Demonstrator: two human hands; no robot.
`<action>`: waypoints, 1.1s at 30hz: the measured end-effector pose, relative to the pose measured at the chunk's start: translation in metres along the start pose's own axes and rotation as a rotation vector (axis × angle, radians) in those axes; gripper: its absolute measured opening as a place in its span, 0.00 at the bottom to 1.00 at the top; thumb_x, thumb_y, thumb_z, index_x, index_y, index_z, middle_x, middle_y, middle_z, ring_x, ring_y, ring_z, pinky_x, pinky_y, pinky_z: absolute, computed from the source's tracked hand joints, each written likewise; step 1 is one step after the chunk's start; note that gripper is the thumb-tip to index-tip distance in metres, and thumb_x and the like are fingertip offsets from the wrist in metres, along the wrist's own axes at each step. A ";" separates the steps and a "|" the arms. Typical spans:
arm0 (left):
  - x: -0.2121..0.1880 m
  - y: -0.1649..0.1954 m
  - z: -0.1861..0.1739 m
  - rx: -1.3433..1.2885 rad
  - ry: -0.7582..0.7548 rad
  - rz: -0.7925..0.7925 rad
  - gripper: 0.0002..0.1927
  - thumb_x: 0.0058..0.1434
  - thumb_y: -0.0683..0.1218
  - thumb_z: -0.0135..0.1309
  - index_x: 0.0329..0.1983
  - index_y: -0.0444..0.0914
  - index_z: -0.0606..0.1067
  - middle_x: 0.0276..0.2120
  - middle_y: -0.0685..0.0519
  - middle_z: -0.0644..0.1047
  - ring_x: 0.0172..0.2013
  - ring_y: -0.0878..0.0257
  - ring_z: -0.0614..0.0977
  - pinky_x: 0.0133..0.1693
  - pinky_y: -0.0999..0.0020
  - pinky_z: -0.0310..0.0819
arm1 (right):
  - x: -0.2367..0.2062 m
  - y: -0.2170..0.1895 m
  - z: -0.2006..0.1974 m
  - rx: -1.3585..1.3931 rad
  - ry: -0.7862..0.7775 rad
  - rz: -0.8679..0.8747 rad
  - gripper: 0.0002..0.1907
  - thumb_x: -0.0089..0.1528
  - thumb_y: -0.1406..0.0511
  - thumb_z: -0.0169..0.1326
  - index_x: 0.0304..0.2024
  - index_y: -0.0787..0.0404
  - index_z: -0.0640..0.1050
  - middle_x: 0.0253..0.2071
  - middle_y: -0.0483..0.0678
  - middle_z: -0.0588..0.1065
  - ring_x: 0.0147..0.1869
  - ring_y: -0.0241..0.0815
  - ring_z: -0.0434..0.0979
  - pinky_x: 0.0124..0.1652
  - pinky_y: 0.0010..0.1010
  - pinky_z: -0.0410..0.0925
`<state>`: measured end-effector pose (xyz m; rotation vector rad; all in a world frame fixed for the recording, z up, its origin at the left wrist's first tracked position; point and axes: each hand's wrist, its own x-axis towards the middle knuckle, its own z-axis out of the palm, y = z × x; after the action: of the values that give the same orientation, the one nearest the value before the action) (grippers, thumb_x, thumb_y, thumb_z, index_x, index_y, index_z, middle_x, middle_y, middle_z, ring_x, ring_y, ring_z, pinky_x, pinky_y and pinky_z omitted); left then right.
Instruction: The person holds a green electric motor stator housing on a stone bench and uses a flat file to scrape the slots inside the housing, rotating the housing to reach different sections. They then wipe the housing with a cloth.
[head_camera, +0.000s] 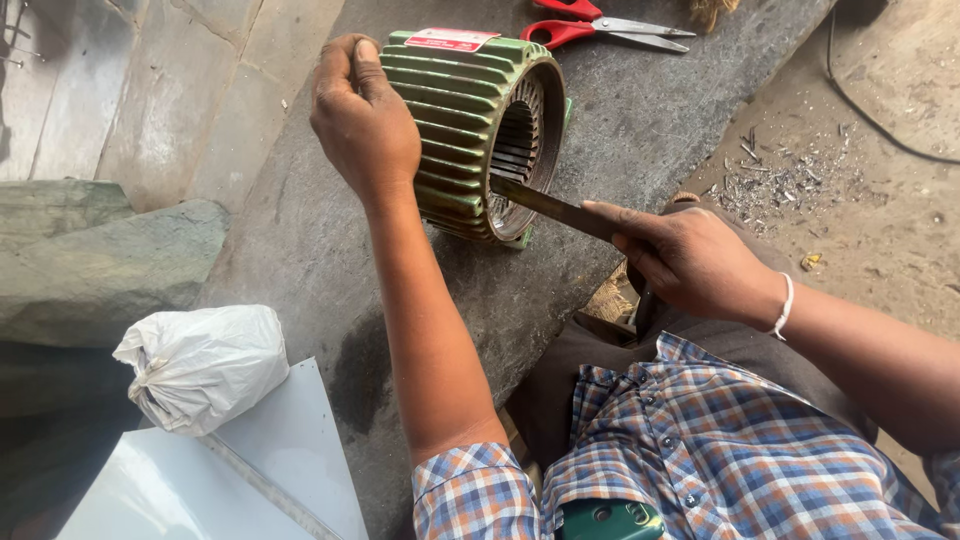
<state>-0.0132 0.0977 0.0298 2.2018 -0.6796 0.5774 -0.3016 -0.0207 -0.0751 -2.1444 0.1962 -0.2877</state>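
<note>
1. Head view, main object: a green finned motor housing (480, 130) lies on its side on the grey stone surface (300, 230), open end facing the person. The slotted stator core shows inside the bore; the slots look empty, though the far side is in shadow.
2. Left hand (362, 120): clamped over the top of the housing near its rear end, thumb pressed along the fins. It is steadying the shell against the surface.
3. Right hand (690, 262): closed around the handle of a flat metal blade (548, 205), index finger laid along the blade's back. The blade tip sits at the lower inner edge of the bore, touching the slot openings.
4. Step in hand, as judged: scraping or clearing the stator slots with the blade, one slot at a time.
5. Next move calls for, as judged: a firm left-hand brace, the blade kept in line with the slot, and the housing rolled a little to bring up a fresh slot. A slip could carry the edge toward the bracing wrist.
6. Surroundings: red-handled scissors (590, 28) lie beyond the housing, well apart. A tied white plastic bag (200, 365) rests on a pale sheet (290, 440) at lower left. Metal shavings (770, 180) are scattered on the ground at right.
</note>
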 end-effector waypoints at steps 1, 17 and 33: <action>0.000 -0.001 0.001 -0.001 -0.011 -0.031 0.11 0.72 0.50 0.47 0.38 0.46 0.79 0.33 0.60 0.81 0.34 0.69 0.83 0.34 0.70 0.80 | -0.005 0.002 -0.001 -0.007 -0.008 0.011 0.28 0.64 0.64 0.51 0.68 0.46 0.69 0.16 0.49 0.73 0.18 0.47 0.75 0.24 0.41 0.67; -0.001 -0.010 0.004 -0.010 0.011 0.014 0.11 0.72 0.49 0.48 0.40 0.43 0.79 0.32 0.57 0.81 0.34 0.66 0.83 0.36 0.66 0.79 | 0.063 -0.076 -0.032 -0.590 -0.179 -0.114 0.30 0.67 0.61 0.46 0.73 0.38 0.62 0.13 0.44 0.69 0.11 0.39 0.62 0.13 0.36 0.57; 0.001 -0.021 0.013 0.015 0.037 -0.020 0.13 0.72 0.51 0.47 0.42 0.43 0.80 0.36 0.58 0.83 0.37 0.64 0.86 0.39 0.65 0.82 | 0.017 0.013 0.007 -0.140 -0.205 0.129 0.30 0.65 0.60 0.49 0.71 0.40 0.65 0.15 0.54 0.73 0.14 0.44 0.71 0.22 0.40 0.67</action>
<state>0.0031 0.1001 0.0110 2.2038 -0.6347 0.6130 -0.2837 -0.0265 -0.0876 -2.2705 0.2411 0.0215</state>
